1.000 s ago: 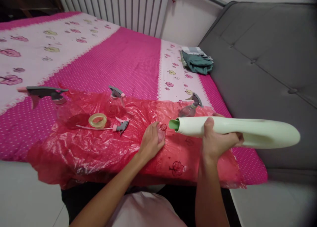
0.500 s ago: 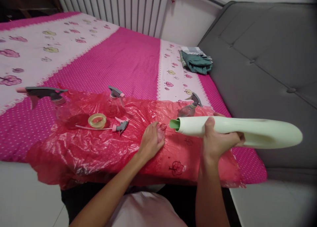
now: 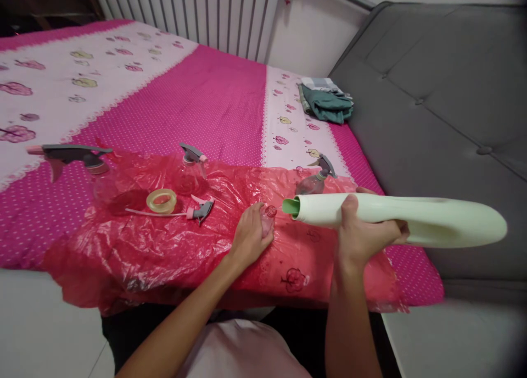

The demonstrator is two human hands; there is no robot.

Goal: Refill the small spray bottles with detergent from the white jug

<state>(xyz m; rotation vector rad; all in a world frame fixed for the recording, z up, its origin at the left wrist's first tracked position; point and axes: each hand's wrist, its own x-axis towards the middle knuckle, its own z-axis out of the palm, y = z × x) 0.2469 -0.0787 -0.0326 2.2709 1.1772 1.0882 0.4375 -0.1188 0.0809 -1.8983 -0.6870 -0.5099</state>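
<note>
Fingers wrapped round it, my left hand holds a small clear bottle with its cap off, upright on a red plastic sheet. My right hand grips the handle of a long pale green jug, tipped on its side. The jug's green spout points left, just right of the bottle's mouth and apart from it. I cannot make out any liquid coming from it. A loose spray head with a thin tube lies on the sheet left of my left hand.
Spray bottles stand on the sheet: a large one at left, a small pink one and a grey one behind the jug. A tape roll lies nearby. Folded clothes rest by the grey headboard.
The jug has shifted very slightly to the right at its far end. My left hand and the bottle have stayed put.
</note>
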